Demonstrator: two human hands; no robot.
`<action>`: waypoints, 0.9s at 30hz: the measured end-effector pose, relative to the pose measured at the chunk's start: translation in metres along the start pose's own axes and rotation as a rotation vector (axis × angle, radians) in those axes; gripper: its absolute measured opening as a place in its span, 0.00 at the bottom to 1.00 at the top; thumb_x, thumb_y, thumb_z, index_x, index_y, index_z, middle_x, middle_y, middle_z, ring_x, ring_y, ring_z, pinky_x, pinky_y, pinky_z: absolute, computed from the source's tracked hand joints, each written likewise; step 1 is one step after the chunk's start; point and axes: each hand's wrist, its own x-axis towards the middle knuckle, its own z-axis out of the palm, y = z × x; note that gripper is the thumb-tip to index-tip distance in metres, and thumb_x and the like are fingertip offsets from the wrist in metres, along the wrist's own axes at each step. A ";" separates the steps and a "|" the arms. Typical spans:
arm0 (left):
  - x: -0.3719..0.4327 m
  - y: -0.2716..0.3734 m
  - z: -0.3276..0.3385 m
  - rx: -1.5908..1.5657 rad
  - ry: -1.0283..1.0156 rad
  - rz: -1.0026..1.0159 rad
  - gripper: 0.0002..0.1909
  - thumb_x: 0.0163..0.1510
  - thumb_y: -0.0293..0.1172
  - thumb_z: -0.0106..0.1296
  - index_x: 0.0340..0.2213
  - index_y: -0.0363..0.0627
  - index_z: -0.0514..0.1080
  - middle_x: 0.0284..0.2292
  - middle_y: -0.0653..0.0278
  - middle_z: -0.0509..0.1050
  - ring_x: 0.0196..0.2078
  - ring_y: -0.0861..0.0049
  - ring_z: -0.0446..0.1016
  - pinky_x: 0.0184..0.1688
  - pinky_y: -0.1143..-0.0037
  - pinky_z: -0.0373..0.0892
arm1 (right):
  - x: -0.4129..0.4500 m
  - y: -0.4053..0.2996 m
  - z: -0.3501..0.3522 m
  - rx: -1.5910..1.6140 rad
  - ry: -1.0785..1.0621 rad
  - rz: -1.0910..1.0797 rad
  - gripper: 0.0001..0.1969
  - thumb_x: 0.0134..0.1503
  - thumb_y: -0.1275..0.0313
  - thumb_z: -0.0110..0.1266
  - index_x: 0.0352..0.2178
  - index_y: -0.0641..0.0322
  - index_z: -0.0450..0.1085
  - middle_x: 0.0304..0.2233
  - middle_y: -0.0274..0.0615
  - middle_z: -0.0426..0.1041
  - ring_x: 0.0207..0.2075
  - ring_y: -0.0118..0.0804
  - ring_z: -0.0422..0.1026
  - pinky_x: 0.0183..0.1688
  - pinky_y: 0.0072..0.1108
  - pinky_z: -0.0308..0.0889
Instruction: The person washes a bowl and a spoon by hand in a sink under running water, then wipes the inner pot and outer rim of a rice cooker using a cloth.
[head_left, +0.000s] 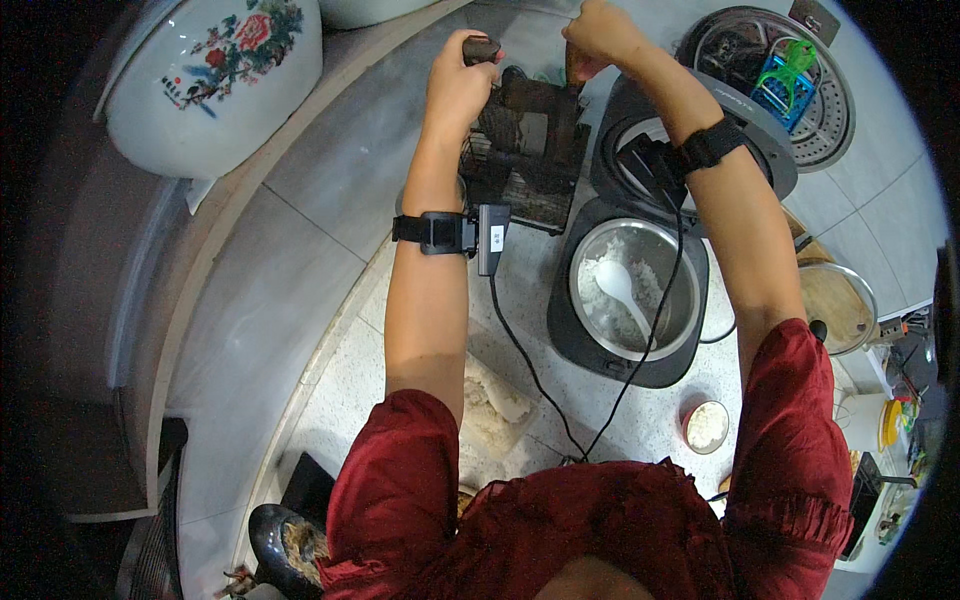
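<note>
My left hand (459, 86), at the top centre, is closed around a dark handle (481, 50). My right hand (606, 37) lies to its right at the upper edge, its fingers curled on a brown handle (575, 66) that is partly hidden. Between and below both hands stands a dark rack (534, 161) with wire sides and flat dark pieces in it; what the handles belong to is hard to see. Under my right forearm a rice cooker (686, 367) stands with its lid (772, 142) open. In its metal inner pot (679, 315) are white rice and a white rice paddle (615, 281).
A red bowl of rice (705, 427) and a clear bag with pale contents (491, 401) lie nearer my body. Right of the cooker are a glass lid (836, 307) and a round perforated tray (829, 112) holding a blue basket (784, 97). A flowered basin (217, 97) stands upper left.
</note>
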 end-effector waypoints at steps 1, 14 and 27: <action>0.000 0.001 0.001 0.000 0.015 -0.009 0.18 0.37 0.17 0.49 0.34 0.39 0.68 0.29 0.63 0.74 0.29 0.77 0.72 0.32 0.77 0.68 | 0.000 0.000 0.000 0.001 0.001 0.007 0.19 0.30 0.53 0.64 0.19 0.56 0.76 0.19 0.45 0.73 0.23 0.46 0.73 0.27 0.31 0.67; 0.005 -0.004 0.011 0.093 0.059 0.129 0.19 0.38 0.18 0.48 0.36 0.42 0.67 0.28 0.62 0.75 0.30 0.74 0.73 0.32 0.76 0.67 | -0.010 -0.012 -0.010 0.937 0.082 0.436 0.14 0.34 0.59 0.62 0.17 0.59 0.75 0.18 0.46 0.73 0.23 0.43 0.74 0.27 0.30 0.67; 0.006 -0.009 0.009 -0.072 0.048 0.120 0.18 0.38 0.17 0.48 0.36 0.41 0.67 0.28 0.63 0.74 0.31 0.77 0.71 0.34 0.78 0.67 | 0.009 -0.010 0.057 0.215 0.336 0.061 0.13 0.39 0.62 0.59 0.24 0.59 0.75 0.20 0.53 0.72 0.24 0.50 0.73 0.28 0.33 0.69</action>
